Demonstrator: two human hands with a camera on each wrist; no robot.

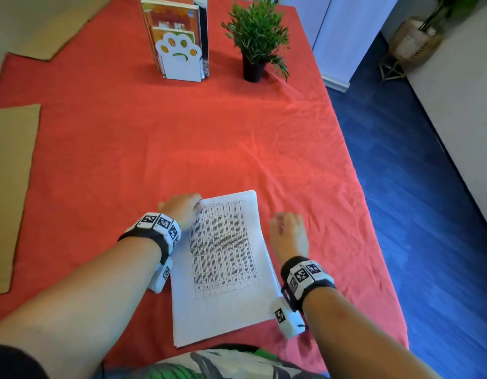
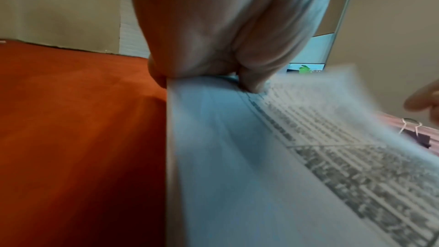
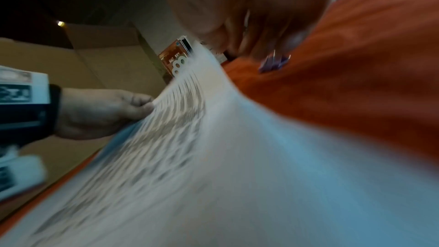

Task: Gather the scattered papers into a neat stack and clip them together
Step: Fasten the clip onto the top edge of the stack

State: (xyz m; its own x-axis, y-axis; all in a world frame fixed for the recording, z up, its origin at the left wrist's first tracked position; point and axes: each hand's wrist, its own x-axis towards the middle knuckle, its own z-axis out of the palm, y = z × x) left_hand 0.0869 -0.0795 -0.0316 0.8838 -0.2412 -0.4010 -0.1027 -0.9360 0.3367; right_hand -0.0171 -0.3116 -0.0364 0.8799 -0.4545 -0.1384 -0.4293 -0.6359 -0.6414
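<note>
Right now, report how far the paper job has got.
Done: the papers lie in one stack on the red cloth. In hand: the left hand holds the stack's far corner; the right hand is over the purple binder clip. Left: clipping the stack.

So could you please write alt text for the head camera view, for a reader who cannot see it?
A left hand grips the far left corner of a printed paper stack on a red tablecloth, while the right hand reaches down beside the stack's right edge.
</note>
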